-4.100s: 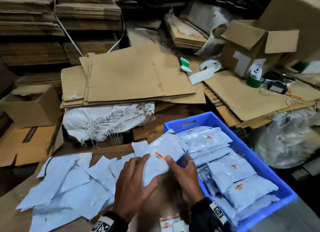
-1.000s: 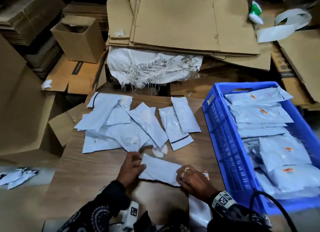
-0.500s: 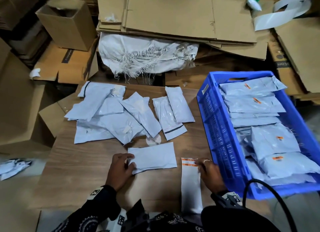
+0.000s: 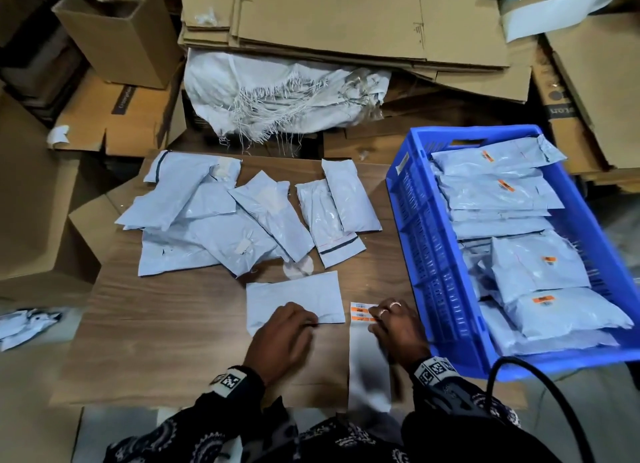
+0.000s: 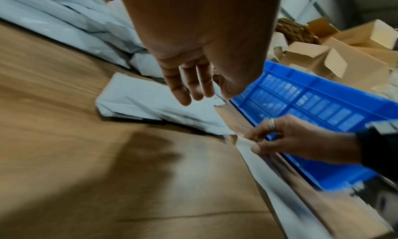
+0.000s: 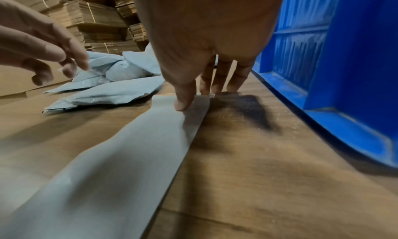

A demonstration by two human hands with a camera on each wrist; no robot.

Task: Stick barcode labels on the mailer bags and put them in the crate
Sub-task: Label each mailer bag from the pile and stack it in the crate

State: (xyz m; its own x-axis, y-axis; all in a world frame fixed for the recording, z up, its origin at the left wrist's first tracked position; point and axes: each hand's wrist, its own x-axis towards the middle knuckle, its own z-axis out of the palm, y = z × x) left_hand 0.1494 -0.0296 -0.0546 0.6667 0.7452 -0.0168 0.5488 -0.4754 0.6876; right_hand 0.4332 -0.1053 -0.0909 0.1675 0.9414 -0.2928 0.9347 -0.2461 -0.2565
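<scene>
— What are the hands doing?
— Right hand (image 4: pixel 398 327) pinches the label strip (image 4: pixel 367 352) on the table (image 4: pixel 156 341); left hand (image 4: pixel 280 338) hovers, fingers relaxed, over a mailer bag (image 4: pixel 294 294) (unlabelled).
— Farther off?
— Labelled bags (image 4: pixel 540 265) fill the blue crate (image 4: pixel 433 272).

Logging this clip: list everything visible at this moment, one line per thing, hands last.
mailer bag being worked: one, pale grey, front of table, unlabelled side up
loose mailer bags: a pile, pale grey, back of table
label strip: one, white backing with orange barcode labels at its far end, right of worked bag
crate: one, blue, right of table, holds labelled bags
table: one, wood-grain brown
woven sack: one, white, frayed, behind table
flat cardboard: stack, brown, above sack
open box: one, brown, far left
left hand: over worked bag's near edge
right hand: fingers on label strip
</scene>
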